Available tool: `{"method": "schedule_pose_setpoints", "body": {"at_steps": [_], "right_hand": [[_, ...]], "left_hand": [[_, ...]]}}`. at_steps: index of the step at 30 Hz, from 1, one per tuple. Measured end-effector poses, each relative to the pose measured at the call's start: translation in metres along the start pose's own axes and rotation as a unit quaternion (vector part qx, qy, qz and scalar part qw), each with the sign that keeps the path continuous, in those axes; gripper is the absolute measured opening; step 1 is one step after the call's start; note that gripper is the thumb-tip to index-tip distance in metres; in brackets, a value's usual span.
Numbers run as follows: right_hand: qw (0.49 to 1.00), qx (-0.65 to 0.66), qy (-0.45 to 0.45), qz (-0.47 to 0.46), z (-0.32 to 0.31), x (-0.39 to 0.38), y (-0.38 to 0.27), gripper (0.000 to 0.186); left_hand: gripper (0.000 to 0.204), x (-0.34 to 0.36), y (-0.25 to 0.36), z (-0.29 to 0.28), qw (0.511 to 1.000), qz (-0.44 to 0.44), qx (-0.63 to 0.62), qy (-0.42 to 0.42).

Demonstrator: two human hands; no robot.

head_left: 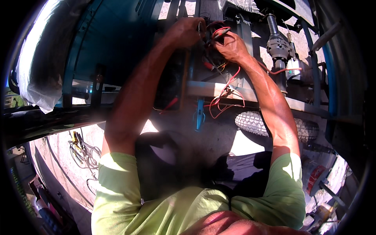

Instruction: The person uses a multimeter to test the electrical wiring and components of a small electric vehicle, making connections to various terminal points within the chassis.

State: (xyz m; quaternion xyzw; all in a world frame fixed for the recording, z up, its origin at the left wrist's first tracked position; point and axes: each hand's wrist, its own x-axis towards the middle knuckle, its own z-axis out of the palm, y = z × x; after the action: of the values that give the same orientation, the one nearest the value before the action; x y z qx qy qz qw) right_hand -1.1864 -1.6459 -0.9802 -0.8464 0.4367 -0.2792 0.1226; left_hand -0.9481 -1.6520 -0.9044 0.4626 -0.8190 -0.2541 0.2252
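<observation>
Both my hands are at a bundle of red and black wires (212,55) inside a vehicle's metal frame. My left hand (188,32) is closed at the left edge of the bundle, its fingertips curled round a thin dark wire (201,30). Just to the right, my right hand (232,46) pinches several wires, with a red wire (221,32) looping over its fingertips. Below the hands, loose red wire (219,102) hangs in coils over a pale frame crossbar (207,89). The ends between my fingers are too small and shaded to make out.
A finned metal box (211,9) sits beyond my hands. At right are an axle housing (277,45) and a treaded tyre (250,120). A blue bracket (199,114) juts toward me. Plastic wrap (39,58) covers a part at far left; cables (84,150) lie on the ground.
</observation>
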Motion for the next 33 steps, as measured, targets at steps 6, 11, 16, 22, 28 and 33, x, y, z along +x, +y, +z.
{"method": "schedule_pose_setpoints", "body": {"at_steps": [6,11,16,22,28,33], "right_hand": [[0.999,-0.038,0.003,-0.036,0.006,-0.002,0.008,0.017],[0.997,-0.062,0.007,-0.054,0.011,-0.003,0.015,0.02],[0.995,-0.073,0.014,-0.07,0.015,-0.003,0.021,0.023],[0.997,-0.065,-0.003,-0.041,0.012,-0.003,0.013,0.025],[0.995,-0.057,0.017,-0.076,0.02,-0.004,0.029,0.027],[0.996,-0.061,0.013,-0.066,0.019,-0.003,0.026,0.026]], "left_hand": [[0.025,0.0,0.0,-0.001,1.0,-0.006,0.003,0.001],[0.024,0.0,0.0,-0.002,1.0,-0.009,0.01,-0.003],[0.024,0.002,-0.003,0.0,1.0,0.002,0.005,0.004],[0.023,0.0,-0.004,-0.003,1.0,0.005,0.001,0.003],[0.025,0.001,-0.004,-0.002,1.0,0.007,-0.002,0.003],[0.027,0.001,-0.008,-0.001,1.0,0.021,-0.002,0.002]]}}
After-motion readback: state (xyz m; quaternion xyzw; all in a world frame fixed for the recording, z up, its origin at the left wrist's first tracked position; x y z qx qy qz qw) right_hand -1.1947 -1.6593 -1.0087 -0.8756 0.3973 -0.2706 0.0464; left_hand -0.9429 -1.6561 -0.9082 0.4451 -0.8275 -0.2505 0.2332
